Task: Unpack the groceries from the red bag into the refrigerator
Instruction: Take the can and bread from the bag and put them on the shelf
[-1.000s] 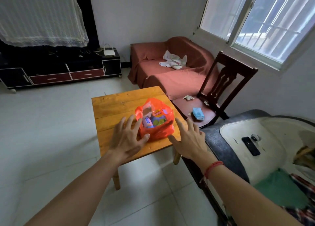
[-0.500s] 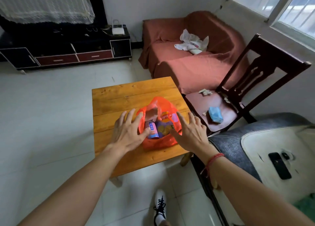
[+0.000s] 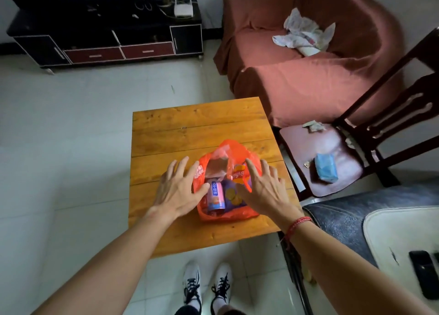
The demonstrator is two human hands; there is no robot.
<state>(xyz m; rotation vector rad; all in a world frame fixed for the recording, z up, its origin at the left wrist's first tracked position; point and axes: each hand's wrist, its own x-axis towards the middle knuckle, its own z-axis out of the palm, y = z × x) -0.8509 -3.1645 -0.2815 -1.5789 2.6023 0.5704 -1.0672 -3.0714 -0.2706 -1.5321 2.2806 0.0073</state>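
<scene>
Red bag (image 3: 229, 216) sits on the near half of the wooden table (image 3: 190, 129), mouth open upward, handle loop toward 12 o'clock. Inside, a pink can (image 3: 215, 196) lies flat, long axis 12 to 6, base toward 6. At its 3 o'clock is a purple chip packet (image 3: 234, 194), partly covered. Left hand (image 3: 177, 191) at the bag's 9 o'clock, fingers spread straight, thumb at the bag's rim, gripping nothing. Right hand (image 3: 263, 191) at 3 o'clock, fingers spread and straight, holding nothing, and it hides the bag's right wall. Can't tell if the palms press the plastic. Chair (image 3: 308, 153) at the table's 3 o'clock carries a blue pack (image 3: 326, 169).
</scene>
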